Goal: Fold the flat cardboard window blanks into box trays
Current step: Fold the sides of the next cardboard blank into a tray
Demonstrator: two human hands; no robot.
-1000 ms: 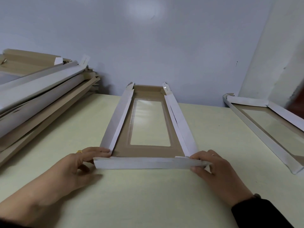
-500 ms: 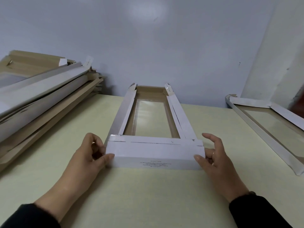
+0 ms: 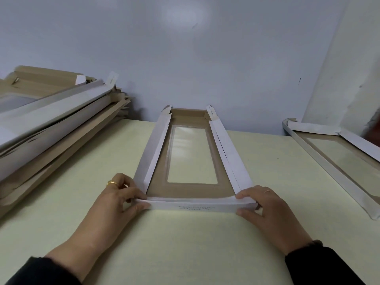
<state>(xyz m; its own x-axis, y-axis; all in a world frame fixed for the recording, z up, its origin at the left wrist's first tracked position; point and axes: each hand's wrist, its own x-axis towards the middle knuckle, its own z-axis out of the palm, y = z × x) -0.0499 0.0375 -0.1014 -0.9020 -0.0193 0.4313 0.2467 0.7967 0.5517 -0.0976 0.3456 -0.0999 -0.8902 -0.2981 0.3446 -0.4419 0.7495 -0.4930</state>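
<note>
A long cardboard window blank (image 3: 156, 153) lies lengthwise in front of me on the pale table, brown inside with a clear film pane and white side walls folded up. Its near end wall (image 3: 195, 205) is white with small print and stands folded over at the front. My left hand (image 3: 117, 204) pinches the left near corner, thumb on the outer face and fingers on top. At the right near corner my right hand (image 3: 265, 210) pinches the same end wall.
A tall slanted pile of cardboard blanks (image 3: 47, 128) fills the left side of the table (image 3: 185, 254). Another window tray (image 3: 337, 165) lies at the right edge. A blue-grey wall (image 3: 185, 58) stands right behind the tray's far end.
The near end flap stood up tall half a second ago; it is now folded down over itself into a low double wall, and both hands have closed on its corners.
</note>
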